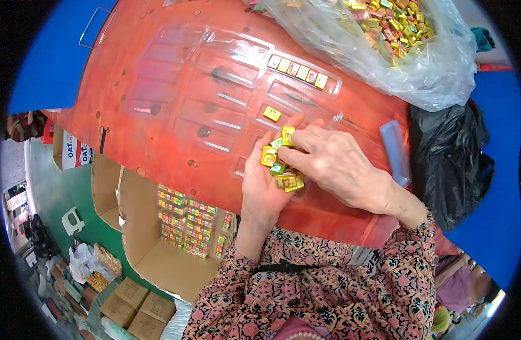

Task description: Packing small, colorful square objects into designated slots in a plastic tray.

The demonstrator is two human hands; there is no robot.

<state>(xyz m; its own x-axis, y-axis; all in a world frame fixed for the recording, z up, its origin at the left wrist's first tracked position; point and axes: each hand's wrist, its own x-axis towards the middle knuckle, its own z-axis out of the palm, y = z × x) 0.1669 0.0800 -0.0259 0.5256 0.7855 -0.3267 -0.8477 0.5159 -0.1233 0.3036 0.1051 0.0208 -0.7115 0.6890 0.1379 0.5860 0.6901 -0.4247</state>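
My left hand (260, 178) is palm up and cupped under several small wrapped sweets (268, 156), mostly yellow with some green. Over that palm is my right hand (340, 161), its thumb and fingers closed together at a yellow sweet (288, 135); the fingertips are partly hidden. Both hands are above the near part of a clear plastic tray (229, 35) with shallow compartments, lying on a red table (158, 164). One compartment at the tray's far right holds a row of sweets (297, 71). A single yellow sweet (272, 114) lies in another, just beyond my left fingers.
A large clear bag (450, 85) of loose sweets fills the far right. Near it are a black plastic bag (447, 161) and a bluish clear plastic piece (395, 153). Left of my lap, an open cardboard box (144, 246) holds packed sweets. Part of another person (458, 283) shows lower right.
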